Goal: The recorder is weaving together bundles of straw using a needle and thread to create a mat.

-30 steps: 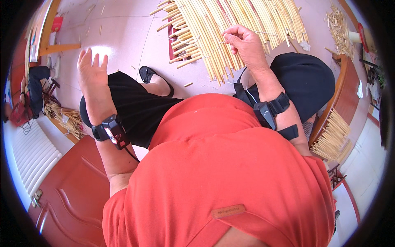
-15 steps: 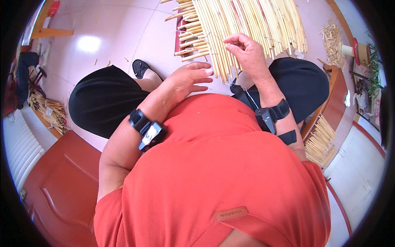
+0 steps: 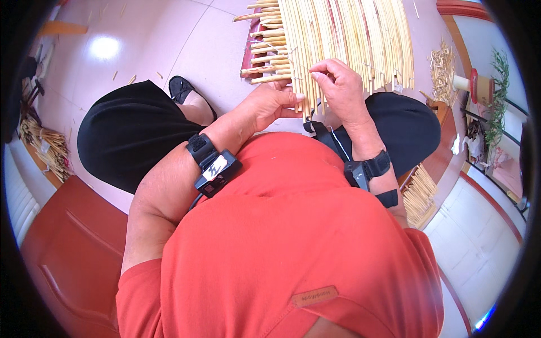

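Note:
A mat of pale straw-coloured stalks (image 3: 349, 34), laid side by side and stitched with thin white thread, stretches away in front of me. My left hand (image 3: 274, 104) is closed on its near left edge, thumb on top of the outer stalks and most fingers hidden beneath. Over the mat's near end, my right hand (image 3: 341, 87) pinches finger and thumb together on what looks like a fine thread, barely visible. Loose stalks (image 3: 273, 62) poke out to the left of the stitched part, over a dark red support (image 3: 252, 48).
Bundled stalks (image 3: 45, 147) lie at far left, and more stalks (image 3: 420, 194) sit right of my knee. Cut scraps (image 3: 442, 67) are heaped on the floor at right, near a spool (image 3: 479, 87). A red-brown panel (image 3: 79, 248) stands at lower left.
My left hand has moved right and taken hold of the mat's near left edge; before, it hovered apart with fingers spread. My right hand, still pinched, is slightly nearer to me.

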Demonstrator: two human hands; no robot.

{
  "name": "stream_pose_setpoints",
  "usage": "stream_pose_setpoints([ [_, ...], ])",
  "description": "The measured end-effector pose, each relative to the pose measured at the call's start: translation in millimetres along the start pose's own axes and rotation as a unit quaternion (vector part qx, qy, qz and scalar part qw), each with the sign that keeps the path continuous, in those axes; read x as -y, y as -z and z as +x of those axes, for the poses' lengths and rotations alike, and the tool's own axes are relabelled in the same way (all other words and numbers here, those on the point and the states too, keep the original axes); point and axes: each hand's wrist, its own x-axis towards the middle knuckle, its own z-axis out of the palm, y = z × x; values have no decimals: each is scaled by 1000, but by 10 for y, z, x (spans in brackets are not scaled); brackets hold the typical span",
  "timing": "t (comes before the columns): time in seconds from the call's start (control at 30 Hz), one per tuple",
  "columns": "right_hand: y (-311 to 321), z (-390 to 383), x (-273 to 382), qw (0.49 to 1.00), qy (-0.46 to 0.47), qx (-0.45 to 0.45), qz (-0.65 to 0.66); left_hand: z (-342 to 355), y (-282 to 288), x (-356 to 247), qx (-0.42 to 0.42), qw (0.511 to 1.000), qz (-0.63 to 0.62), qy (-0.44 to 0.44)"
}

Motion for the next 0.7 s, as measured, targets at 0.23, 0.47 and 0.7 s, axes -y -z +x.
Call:
stream_pose_setpoints([
  [0.23, -44, 39, 7, 999, -19, -12, 27, 10, 37, 6, -21, 1000, -5, -7],
  [0.47, -30, 150, 174, 981, -64, -74, 166, -153, -146, -153, 39, 999, -35, -9],
  [0.7, 67, 155, 517, 958, -53, -20, 280, -196, -310, -432, -65, 992, -36, -101],
])
